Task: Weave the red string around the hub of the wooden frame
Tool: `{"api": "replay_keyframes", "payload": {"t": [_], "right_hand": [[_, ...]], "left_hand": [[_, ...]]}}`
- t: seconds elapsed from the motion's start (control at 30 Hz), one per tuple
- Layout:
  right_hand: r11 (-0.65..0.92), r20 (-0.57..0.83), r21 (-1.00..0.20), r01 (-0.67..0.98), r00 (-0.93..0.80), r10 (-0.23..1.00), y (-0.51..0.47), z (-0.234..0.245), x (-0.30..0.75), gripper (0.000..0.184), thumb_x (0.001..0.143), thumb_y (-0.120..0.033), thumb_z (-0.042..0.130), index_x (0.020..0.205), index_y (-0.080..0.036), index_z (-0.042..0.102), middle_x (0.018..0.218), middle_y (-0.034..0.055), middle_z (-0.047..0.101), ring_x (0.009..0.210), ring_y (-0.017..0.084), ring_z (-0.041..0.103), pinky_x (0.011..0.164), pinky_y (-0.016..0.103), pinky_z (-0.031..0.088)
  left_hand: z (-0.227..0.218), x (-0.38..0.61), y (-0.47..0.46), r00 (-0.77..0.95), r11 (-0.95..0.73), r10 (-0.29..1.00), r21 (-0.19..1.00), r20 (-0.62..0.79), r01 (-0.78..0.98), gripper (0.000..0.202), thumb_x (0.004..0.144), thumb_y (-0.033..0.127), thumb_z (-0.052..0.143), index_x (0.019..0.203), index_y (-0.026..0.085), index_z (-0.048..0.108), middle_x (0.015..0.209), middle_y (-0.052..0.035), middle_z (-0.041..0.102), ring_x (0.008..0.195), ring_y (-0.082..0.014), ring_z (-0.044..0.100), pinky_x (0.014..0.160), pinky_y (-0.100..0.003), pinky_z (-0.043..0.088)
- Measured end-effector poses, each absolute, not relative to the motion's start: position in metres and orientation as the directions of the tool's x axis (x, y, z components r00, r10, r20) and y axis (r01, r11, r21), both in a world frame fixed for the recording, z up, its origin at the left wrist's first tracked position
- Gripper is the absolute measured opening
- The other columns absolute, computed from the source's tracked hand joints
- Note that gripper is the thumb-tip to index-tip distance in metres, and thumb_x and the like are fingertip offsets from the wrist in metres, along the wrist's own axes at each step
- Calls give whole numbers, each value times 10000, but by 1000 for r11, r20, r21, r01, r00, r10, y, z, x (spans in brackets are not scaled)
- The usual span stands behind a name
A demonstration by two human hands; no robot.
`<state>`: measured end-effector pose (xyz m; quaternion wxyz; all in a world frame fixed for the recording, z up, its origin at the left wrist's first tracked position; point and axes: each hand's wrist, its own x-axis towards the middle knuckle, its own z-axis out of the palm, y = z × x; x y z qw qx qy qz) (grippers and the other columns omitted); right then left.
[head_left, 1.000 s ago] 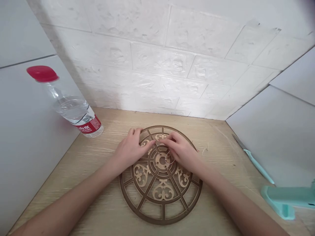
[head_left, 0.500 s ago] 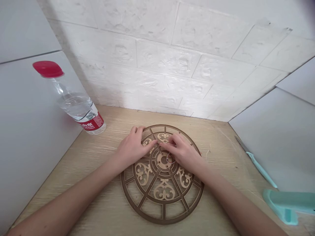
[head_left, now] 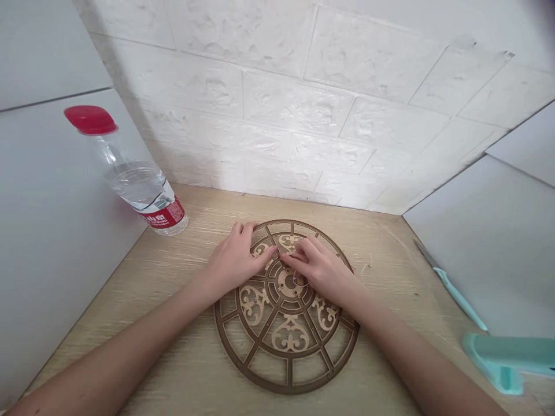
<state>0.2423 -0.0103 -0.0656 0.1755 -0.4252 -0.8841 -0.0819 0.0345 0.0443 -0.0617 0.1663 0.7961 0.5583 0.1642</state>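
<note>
A round, brown laser-cut wooden disc with pale scrollwork panels and spoke-like ribs lies flat in front of you, near the middle of the tabletop. A small ring with tiny holes sits at its centre. Your left hand rests on its upper left part, partly open, with the fingers slightly curled and holding nothing that shows. Your right hand lies on its upper right part, with the fingers drawn narrow and pointing toward the centre. A thin, clear loop of wire or thread shows just below those fingers, but you cannot tell whether they are gripping it. Your two hands nearly meet above the disc.

The disc sits on a pale wood-grain tabletop, with a few pale wood splinters just to its right. A clear plastic water bottle with a red cap and red label stands back to the left. Farther right lies a narrow blade with a mint-green handle, near a mint-green plastic piece. A white brick-textured wall runs behind.
</note>
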Motion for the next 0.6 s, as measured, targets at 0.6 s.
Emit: {"api": "replay_keyframes", "payload": {"t": [0.6], "right_hand": [[669,374,26,743,-627,683,-12,-69,238,353,931,-80,359,1246,-133,510,963,121,559,910,229,507,761,383,519]], "left_hand": [[-62,32,44,328,-331,941,451,88,829,641,831,611,424,1324,202,399,1210,-119,509,1070,-305,559,853,-423,466]]}}
